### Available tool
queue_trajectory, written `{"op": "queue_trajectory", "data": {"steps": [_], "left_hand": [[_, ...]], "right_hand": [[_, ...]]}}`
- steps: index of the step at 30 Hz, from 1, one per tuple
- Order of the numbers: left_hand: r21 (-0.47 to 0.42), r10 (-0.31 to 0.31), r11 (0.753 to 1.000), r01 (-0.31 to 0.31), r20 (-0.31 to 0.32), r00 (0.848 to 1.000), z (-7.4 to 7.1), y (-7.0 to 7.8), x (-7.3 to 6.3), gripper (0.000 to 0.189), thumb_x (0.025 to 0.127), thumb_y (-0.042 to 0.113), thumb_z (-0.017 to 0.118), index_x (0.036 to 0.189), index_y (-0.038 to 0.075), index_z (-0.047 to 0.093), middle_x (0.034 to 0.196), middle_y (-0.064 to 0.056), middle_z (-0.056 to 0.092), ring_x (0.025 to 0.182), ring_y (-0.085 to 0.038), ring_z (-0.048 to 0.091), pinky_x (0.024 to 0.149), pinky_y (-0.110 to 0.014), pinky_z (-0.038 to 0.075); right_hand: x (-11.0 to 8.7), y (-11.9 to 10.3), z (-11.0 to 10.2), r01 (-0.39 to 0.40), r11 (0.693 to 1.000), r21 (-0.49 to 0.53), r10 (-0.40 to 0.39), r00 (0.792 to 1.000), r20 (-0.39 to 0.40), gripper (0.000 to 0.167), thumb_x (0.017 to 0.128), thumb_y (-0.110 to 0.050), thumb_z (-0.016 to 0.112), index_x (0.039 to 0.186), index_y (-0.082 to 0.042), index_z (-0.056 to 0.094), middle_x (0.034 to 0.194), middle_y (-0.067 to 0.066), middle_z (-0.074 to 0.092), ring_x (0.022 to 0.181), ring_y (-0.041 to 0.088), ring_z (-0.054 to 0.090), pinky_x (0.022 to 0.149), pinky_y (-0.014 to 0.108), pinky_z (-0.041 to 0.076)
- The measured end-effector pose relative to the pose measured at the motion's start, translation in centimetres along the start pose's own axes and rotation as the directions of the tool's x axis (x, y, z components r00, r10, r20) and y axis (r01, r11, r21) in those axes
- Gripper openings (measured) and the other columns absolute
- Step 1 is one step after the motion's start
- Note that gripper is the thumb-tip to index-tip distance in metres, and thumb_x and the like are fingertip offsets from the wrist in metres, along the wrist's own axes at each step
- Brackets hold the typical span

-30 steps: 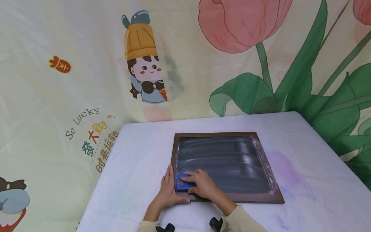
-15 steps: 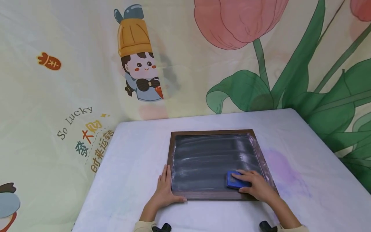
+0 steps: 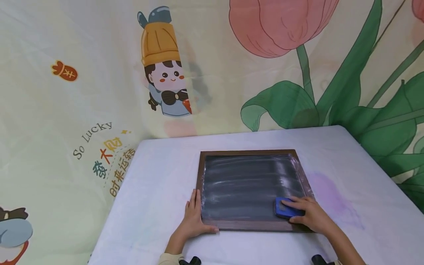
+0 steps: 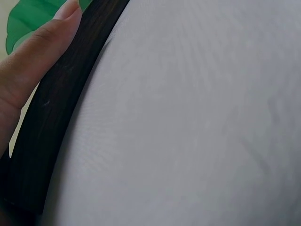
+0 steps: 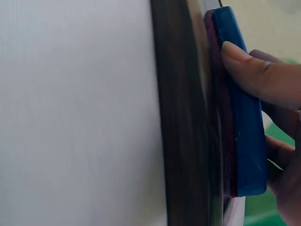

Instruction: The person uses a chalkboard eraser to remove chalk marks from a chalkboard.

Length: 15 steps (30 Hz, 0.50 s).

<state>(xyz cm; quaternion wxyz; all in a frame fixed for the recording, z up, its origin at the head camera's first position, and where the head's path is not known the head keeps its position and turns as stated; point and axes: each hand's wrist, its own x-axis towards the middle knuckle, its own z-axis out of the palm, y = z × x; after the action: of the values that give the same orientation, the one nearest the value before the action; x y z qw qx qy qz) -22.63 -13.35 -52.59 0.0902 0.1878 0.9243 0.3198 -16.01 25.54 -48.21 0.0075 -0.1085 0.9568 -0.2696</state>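
Note:
A small chalkboard [image 3: 245, 184] in a brown wooden frame lies on the table, its dark surface streaked with pale chalk haze. My right hand [image 3: 311, 213] grips a blue chalkboard eraser [image 3: 285, 208] near the board's lower right corner. In the right wrist view the thumb presses the side of the eraser [image 5: 247, 136], whose dark felt faces the board. At the lower left corner rests my left hand [image 3: 193, 219], its straight fingers along the left frame edge and its thumb along the bottom edge. The left wrist view shows that thumb against the dark frame [image 4: 61, 99].
A white cloth covers the table [image 3: 162, 173], with a purple stain [image 3: 326, 195] to the right of the board. Behind stands a printed backdrop [image 3: 212, 73] with a tulip and a cartoon figure. Black camera mounts sit on both wrists.
My right hand has swept the eraser from the board's lower left corner to its lower right along the bottom. The left hand stays at the lower left corner.

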Motion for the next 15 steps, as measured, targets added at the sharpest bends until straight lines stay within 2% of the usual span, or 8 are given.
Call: {"op": "queue_trajectory", "data": {"steps": [6,10,15], "left_hand": [[-0.001,0.017,1.0,-0.017,-0.008,1.0,-0.2,0.0,0.0,0.142,0.05,0.059,0.081,0.145,0.003,-0.009,0.152,-0.019,-0.009,0.138,-0.043,0.005,0.108,-0.059,0.006],[-0.002,0.027,1.0,-0.027,-0.005,1.0,-0.1,0.0,0.0,0.143,0.05,0.058,0.081,0.145,0.002,-0.009,0.152,-0.021,-0.009,0.137,-0.045,0.006,0.108,-0.059,0.006],[-0.009,0.026,1.0,-0.026,-0.016,1.0,0.1,0.1,-0.2,0.144,0.05,0.058,0.081,0.144,0.002,-0.012,0.151,-0.022,-0.01,0.138,-0.044,0.004,0.107,-0.059,0.007]], "right_hand": [[2.9,-3.7,2.5,0.113,0.993,-0.034,-0.111,0.993,0.043,0.057,0.067,-0.026,0.077,0.122,-0.023,0.06,0.128,0.009,0.056,0.103,0.029,0.052,0.083,0.052,0.042],[5.2,-7.8,5.1,0.2,0.979,-0.037,-0.198,0.978,0.064,0.056,0.067,-0.028,0.077,0.121,-0.023,0.061,0.129,0.005,0.056,0.098,0.021,0.052,0.084,0.048,0.042],[7.7,-13.1,8.3,0.265,0.961,-0.074,-0.259,0.963,0.079,0.053,0.07,-0.032,0.076,0.12,-0.023,0.061,0.128,0.003,0.057,0.095,0.019,0.052,0.086,0.044,0.041]]}}
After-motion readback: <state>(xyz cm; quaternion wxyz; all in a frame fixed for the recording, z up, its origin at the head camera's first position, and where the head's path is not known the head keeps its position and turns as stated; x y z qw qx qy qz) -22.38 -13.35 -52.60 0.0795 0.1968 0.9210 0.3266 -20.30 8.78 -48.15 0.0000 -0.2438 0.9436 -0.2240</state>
